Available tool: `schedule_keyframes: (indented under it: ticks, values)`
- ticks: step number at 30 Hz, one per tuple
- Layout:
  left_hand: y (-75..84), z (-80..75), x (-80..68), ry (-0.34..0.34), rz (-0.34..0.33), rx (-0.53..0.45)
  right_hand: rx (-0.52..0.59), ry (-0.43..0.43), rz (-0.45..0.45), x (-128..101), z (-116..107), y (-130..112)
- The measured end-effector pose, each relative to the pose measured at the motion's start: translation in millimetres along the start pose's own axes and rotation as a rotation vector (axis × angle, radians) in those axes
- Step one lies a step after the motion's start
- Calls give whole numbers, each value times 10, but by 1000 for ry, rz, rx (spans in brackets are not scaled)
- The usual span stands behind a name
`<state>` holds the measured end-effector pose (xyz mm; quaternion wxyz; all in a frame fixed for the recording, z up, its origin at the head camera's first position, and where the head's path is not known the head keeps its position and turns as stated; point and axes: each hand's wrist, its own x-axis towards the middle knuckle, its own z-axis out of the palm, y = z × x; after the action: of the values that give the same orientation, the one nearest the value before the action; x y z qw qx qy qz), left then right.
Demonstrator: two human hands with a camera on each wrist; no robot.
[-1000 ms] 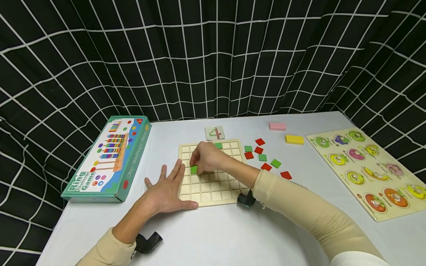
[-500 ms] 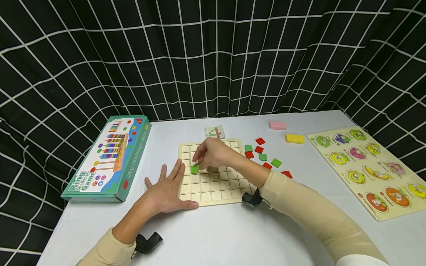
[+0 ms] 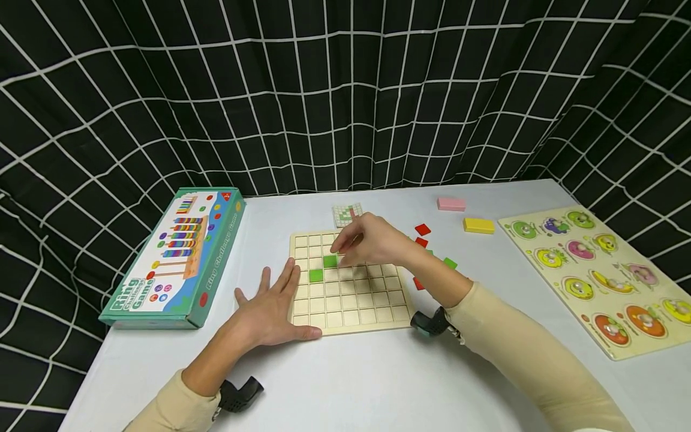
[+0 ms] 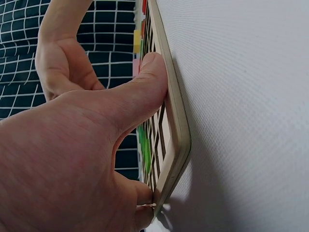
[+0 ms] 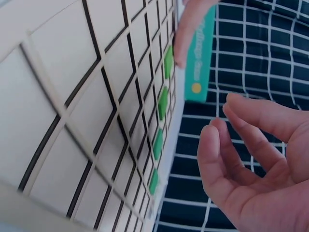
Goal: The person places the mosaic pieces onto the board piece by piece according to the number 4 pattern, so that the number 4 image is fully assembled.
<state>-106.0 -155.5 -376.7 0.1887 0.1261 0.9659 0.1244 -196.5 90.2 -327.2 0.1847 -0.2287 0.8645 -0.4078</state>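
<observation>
A pale wooden grid board (image 3: 351, 306) lies on the white table. Two green square tiles show on it in the head view, the nearer tile (image 3: 316, 275) and a farther tile (image 3: 330, 261); the right wrist view shows several green tiles (image 5: 163, 103) in a diagonal row. My left hand (image 3: 270, 315) rests with spread fingers on the board's left and front edges, the thumb on the front rim. Above the board, my right hand (image 3: 372, 240) hovers with loosely bent fingers and nothing between them, its fingertips beside the farther tile. It hides part of the board's back.
Loose red tiles (image 3: 423, 229) and green tiles (image 3: 450, 263) lie right of the board, partly behind the right forearm. A small pattern card (image 3: 345, 215) sits behind it. Pink block (image 3: 451, 204), yellow block (image 3: 478, 225) and a fruit puzzle board (image 3: 588, 264) are farther right; a game box (image 3: 173, 258) stands left.
My right hand has drawn away from the nearer green tile, moving right and back, which uncovers the farther tile. The left hand has stayed in place on the board.
</observation>
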Motion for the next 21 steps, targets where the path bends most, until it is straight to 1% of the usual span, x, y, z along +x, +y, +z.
schedule_keyframes:
  ticks: [5, 13, 18, 21]
  values:
    - [6, -7, -13, 4, 6, -6, 34, 20, 28, -120, -114, 80]
    - [8, -11, -28, 11, 10, -11, 67, 56, 111, -275, -313, 272]
    - [5, -4, -25, 13, 10, -15, 44, 90, 142, -375, -447, 400]
    - [4, 1, -22, 11, 10, -13, 7, 108, 134, -435, -518, 480]
